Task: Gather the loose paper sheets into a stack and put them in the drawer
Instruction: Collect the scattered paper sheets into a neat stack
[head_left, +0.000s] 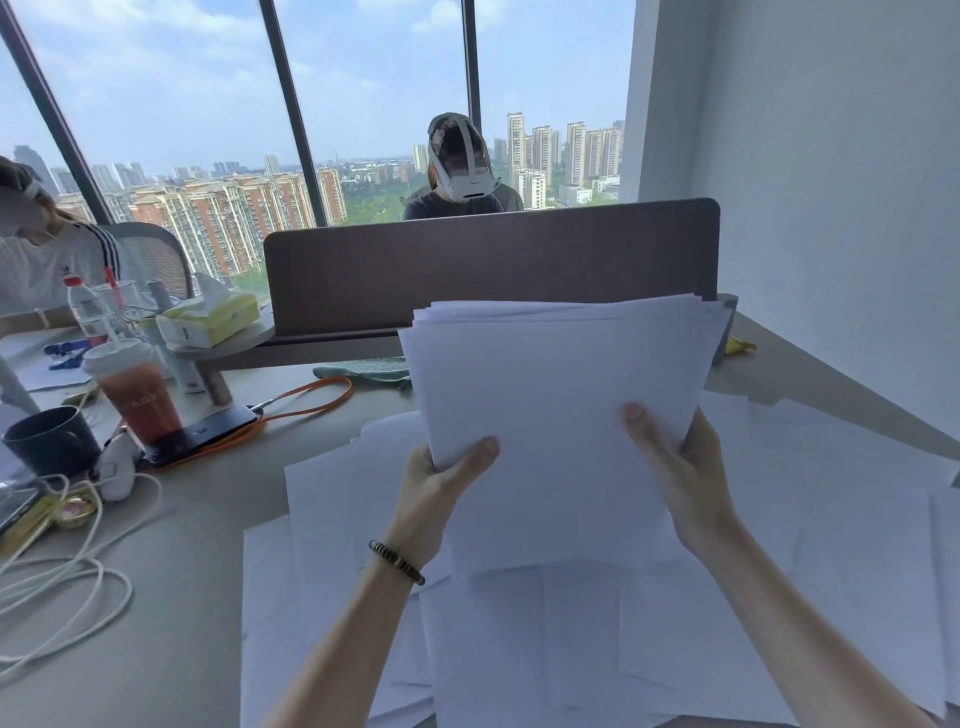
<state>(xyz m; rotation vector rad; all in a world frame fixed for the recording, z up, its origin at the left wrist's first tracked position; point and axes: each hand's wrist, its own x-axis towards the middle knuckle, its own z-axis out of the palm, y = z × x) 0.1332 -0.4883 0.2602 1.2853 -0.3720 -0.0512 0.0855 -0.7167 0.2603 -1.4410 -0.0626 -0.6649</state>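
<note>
A thick stack of white paper sheets (561, 374) is held up above the desk, tilted toward me, its top edges uneven. My left hand (441, 483) grips its lower left corner, thumb on the front. My right hand (675, 462) grips the lower right corner, thumb also on the front. Several loose white sheets (597, 623) lie spread and overlapping on the desk beneath the stack, reaching to the right edge of view. No drawer is in view.
A brown desk divider (493, 270) stands behind the stack, a person seated beyond it. On the left are an iced drink cup (137, 389), a black mug (49, 441), a phone (208, 431), an orange cable (311, 400), white cables (67, 571), a tissue box (208, 317), and another person.
</note>
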